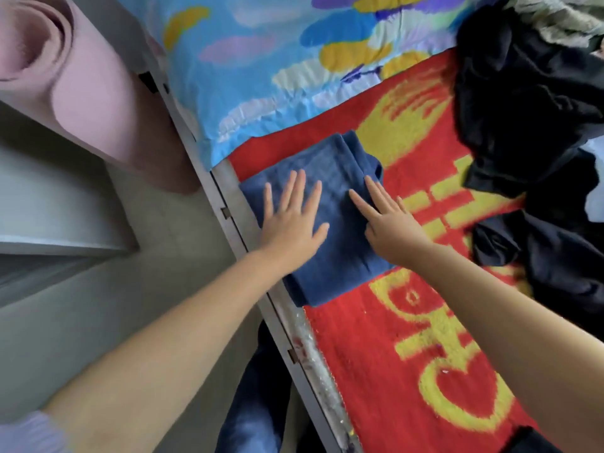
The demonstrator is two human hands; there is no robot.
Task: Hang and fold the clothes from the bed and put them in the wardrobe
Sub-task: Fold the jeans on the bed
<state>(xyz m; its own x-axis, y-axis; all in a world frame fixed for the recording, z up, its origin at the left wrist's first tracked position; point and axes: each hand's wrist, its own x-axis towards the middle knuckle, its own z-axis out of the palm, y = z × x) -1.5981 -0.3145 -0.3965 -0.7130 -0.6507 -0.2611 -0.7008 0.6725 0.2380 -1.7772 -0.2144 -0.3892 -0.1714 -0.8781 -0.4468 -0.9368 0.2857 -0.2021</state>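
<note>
both forearms reach in from the near edge toward the bed, bare from the elbow down, with the person's denim-clad legs [251, 397] standing beside the grey bed rail [235, 220]. under the arms lies a red blanket [366, 354] with yellow figures, which serves as the folding surface.

further in, the left hand [291, 220] lies flat on a folded blue garment [327, 223], its grip spread wide, fingers straight and pressing down. just to its right, the right hand [385, 220] rests on the same cloth near its right edge, fingers straight and fairly close together, pointing far and left. neither hand pinches anything; the flat palms look meant to smooth the fold and squeeze it neat so it holds its shape when lifted.

the garment sits at the near-left edge of the bed, touching the rail, likely kept close for an easy carry to the wardrobe, which is not in view.

to the right, a heap of dark clothes [523, 109] waits unfolded, so most of the task seems still ahead. farther off lies a blue patterned pillow [261, 60], and at far left a rolled pink mat [65, 70] stands beside the bed.
</note>
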